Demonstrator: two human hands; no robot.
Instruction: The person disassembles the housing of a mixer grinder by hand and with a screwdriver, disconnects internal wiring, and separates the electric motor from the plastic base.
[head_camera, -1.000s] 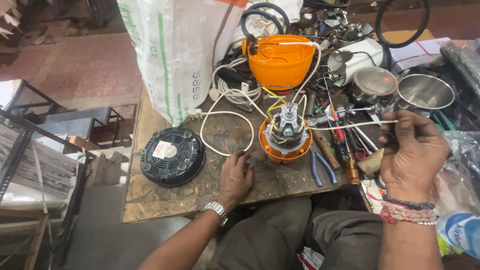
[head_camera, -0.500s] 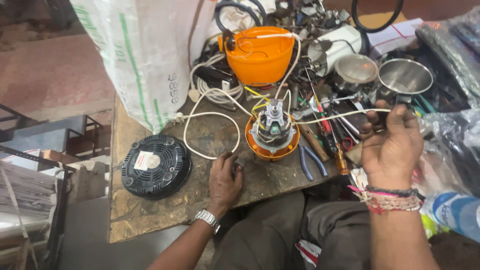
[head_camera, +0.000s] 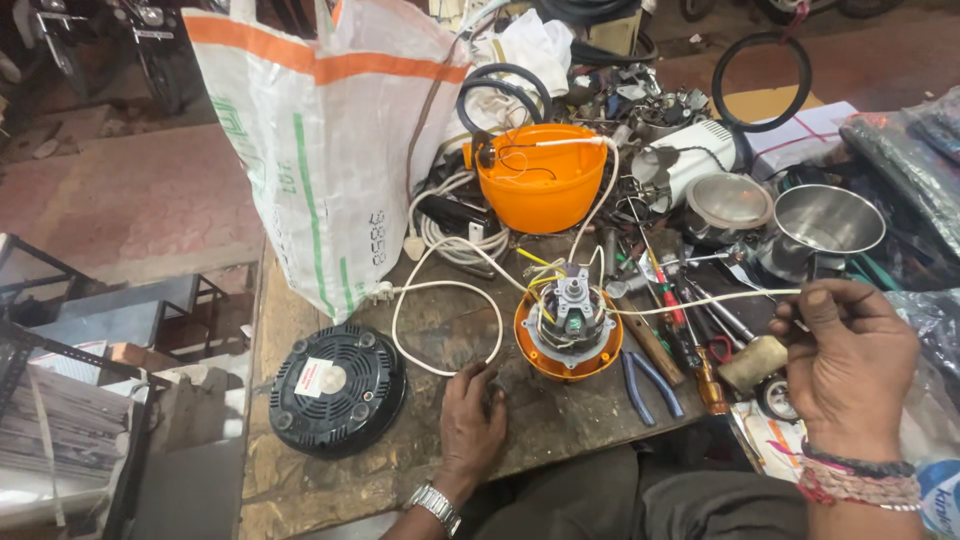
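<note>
Pinching a thin white wire (head_camera: 700, 298), the right hand (head_camera: 850, 365) hovers at the right edge of the counter (head_camera: 440, 470), fingers (head_camera: 815, 300) closed together on the wire's end. That wire runs left, stretched almost level, to the motor (head_camera: 568, 318), which sits upright in its orange base near the middle of the counter. Left hand (head_camera: 472, 420) lies flat on the wood just left of the motor, fingers spread and gripping nothing, fingertips close to a loop of white cord (head_camera: 440, 330).

Plenty crowds the scene. Right of the motor, under the taut wire, lie blue-handled pliers (head_camera: 650, 380) and a row of screwdrivers (head_camera: 690, 330), packed tight between motor and right hand. Behind the motor stands an orange housing (head_camera: 540, 180), open side up, with wires trailing down toward the motor. A steel jar (head_camera: 825, 225) and a steel lid (head_camera: 730, 200) sit at the back right, just beyond the wire. On the left, a black round base plate (head_camera: 335, 390) lies flat, well apart from the motor. A big white sack (head_camera: 310, 140) with orange and green stripes stands at the back left, the cord emerging beside it.
</note>
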